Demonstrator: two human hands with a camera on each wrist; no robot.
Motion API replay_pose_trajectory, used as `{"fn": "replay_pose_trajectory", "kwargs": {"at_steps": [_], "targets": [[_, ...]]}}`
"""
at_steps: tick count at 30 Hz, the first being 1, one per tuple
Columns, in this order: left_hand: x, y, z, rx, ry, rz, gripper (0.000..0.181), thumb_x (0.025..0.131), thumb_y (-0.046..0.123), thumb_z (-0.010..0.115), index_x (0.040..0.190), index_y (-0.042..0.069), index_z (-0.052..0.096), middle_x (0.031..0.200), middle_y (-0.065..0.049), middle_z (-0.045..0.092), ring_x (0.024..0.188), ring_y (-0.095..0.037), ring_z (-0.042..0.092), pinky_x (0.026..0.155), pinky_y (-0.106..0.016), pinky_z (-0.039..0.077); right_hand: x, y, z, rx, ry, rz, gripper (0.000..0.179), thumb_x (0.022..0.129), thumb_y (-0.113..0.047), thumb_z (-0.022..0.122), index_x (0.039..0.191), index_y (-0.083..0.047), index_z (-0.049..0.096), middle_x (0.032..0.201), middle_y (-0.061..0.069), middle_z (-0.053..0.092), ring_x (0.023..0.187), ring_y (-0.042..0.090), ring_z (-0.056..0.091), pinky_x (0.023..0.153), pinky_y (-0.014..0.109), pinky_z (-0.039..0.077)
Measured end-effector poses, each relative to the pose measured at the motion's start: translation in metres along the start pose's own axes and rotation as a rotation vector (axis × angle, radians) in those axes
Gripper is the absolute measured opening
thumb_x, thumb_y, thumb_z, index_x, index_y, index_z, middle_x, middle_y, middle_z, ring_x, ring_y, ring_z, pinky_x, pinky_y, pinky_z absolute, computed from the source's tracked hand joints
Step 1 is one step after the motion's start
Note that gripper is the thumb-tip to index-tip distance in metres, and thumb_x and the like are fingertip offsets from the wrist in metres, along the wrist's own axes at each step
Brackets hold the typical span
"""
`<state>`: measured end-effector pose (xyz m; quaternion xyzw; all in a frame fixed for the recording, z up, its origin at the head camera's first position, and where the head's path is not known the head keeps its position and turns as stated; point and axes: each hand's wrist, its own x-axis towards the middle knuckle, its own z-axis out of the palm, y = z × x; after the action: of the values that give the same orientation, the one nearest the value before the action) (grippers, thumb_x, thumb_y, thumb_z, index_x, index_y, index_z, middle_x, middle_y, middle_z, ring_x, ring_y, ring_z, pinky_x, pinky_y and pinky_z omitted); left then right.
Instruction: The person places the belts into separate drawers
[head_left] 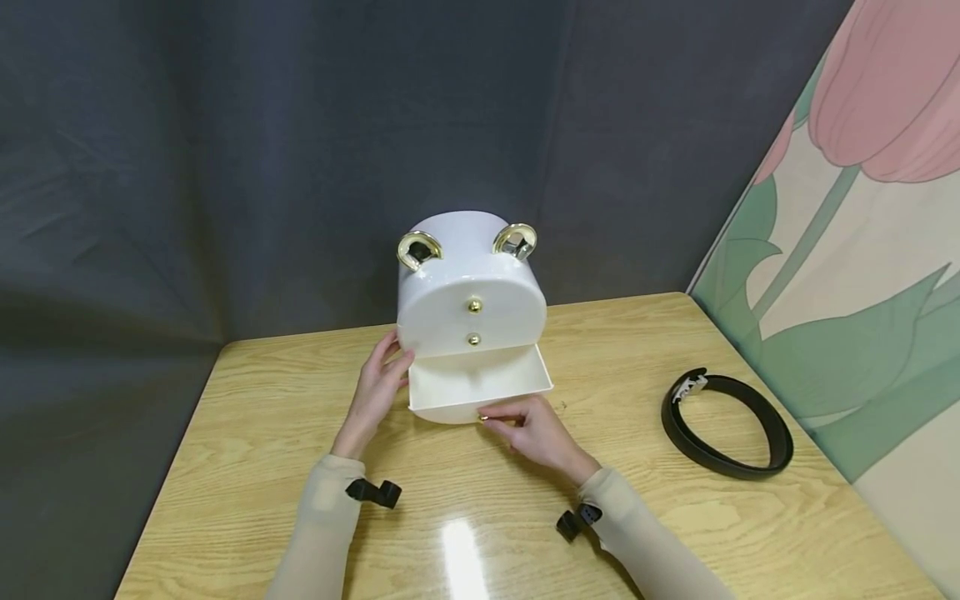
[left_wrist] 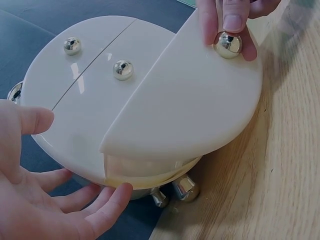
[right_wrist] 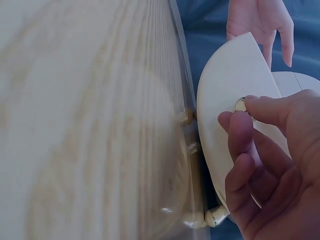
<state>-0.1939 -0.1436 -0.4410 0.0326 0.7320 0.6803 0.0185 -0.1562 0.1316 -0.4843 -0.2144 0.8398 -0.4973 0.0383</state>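
Note:
A white rounded box (head_left: 471,250) with gold ear-shaped loops and gold knobs stands at the back of the table. Its bottom drawer (head_left: 480,375) is pulled out, and the inside that shows is bare white. My right hand (head_left: 536,433) pinches the gold knob (right_wrist: 241,106) of that drawer between thumb and fingers. At the box's left side my left hand (head_left: 375,392) has its fingers spread, the fingertips by the edge of the box in the left wrist view. Gold feet (left_wrist: 185,188) show under the box.
On the right side of the wooden table (head_left: 285,433) lies a coiled black belt (head_left: 731,471) with a silver buckle (head_left: 688,387). A dark curtain (head_left: 337,150) hangs behind the box, and a tulip-patterned panel (head_left: 847,333) borders the right edge.

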Motion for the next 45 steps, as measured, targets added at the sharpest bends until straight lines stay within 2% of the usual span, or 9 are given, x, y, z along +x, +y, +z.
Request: {"fn": "replay_pose_trajectory", "kwargs": {"at_steps": [6, 13, 20, 24, 35, 45], "targets": [[0.001, 0.000, 0.000, 0.006, -0.003, -0.004, 0.067, 0.113, 0.028, 0.053, 0.170, 0.009, 0.023, 0.172, -0.019, 0.033, 0.153, -0.040, 0.044, 0.118, -0.060, 0.046, -0.004, -0.002, 0.001, -0.009, 0.008, -0.016, 0.024, 0.097, -0.009, 0.078, 0.120, -0.014, 0.083, 0.117, 0.011, 0.081, 0.046, 0.019, 0.062, 0.045, 0.023, 0.051], [0.001, 0.000, 0.001, 0.011, -0.002, -0.007, 0.066, 0.113, 0.028, 0.052, 0.170, 0.010, 0.024, 0.172, -0.018, 0.034, 0.153, -0.040, 0.044, 0.118, -0.059, 0.046, -0.008, -0.004, 0.002, -0.035, 0.010, -0.029, 0.023, 0.098, -0.009, 0.077, 0.120, -0.014, 0.083, 0.115, 0.010, 0.082, 0.046, 0.022, 0.063, 0.044, 0.024, 0.051], [0.001, 0.000, 0.001, 0.001, 0.009, -0.004, 0.065, 0.112, 0.025, 0.054, 0.169, 0.009, 0.026, 0.170, -0.019, 0.035, 0.152, -0.041, 0.045, 0.117, -0.060, 0.047, -0.009, -0.002, 0.003, -0.071, 0.011, -0.065, 0.025, 0.098, -0.010, 0.077, 0.122, -0.015, 0.082, 0.118, 0.009, 0.081, 0.046, 0.012, 0.061, 0.045, 0.024, 0.052], [0.000, 0.001, 0.001, -0.001, 0.010, -0.004, 0.065, 0.113, 0.025, 0.053, 0.169, 0.008, 0.026, 0.170, -0.020, 0.035, 0.152, -0.042, 0.044, 0.117, -0.061, 0.046, -0.009, -0.001, 0.003, -0.097, 0.009, -0.078, 0.025, 0.099, -0.010, 0.076, 0.123, -0.016, 0.082, 0.119, 0.006, 0.081, 0.046, 0.010, 0.061, 0.046, 0.024, 0.053], [0.001, 0.000, 0.002, -0.005, 0.007, -0.008, 0.065, 0.112, 0.024, 0.054, 0.169, 0.009, 0.026, 0.169, -0.019, 0.037, 0.151, -0.041, 0.046, 0.117, -0.060, 0.046, -0.014, -0.001, -0.003, -0.137, -0.003, -0.106, 0.027, 0.100, -0.012, 0.075, 0.126, -0.015, 0.080, 0.121, 0.008, 0.081, 0.049, -0.002, 0.056, 0.048, 0.023, 0.052], [-0.001, 0.000, 0.000, -0.008, 0.009, -0.009, 0.066, 0.113, 0.024, 0.053, 0.170, 0.009, 0.024, 0.170, -0.020, 0.035, 0.151, -0.041, 0.045, 0.118, -0.060, 0.045, -0.021, -0.003, -0.013, -0.129, 0.003, -0.041, 0.027, 0.102, -0.015, 0.073, 0.128, -0.018, 0.080, 0.121, 0.006, 0.081, 0.046, 0.003, 0.056, 0.043, 0.023, 0.049]]}}
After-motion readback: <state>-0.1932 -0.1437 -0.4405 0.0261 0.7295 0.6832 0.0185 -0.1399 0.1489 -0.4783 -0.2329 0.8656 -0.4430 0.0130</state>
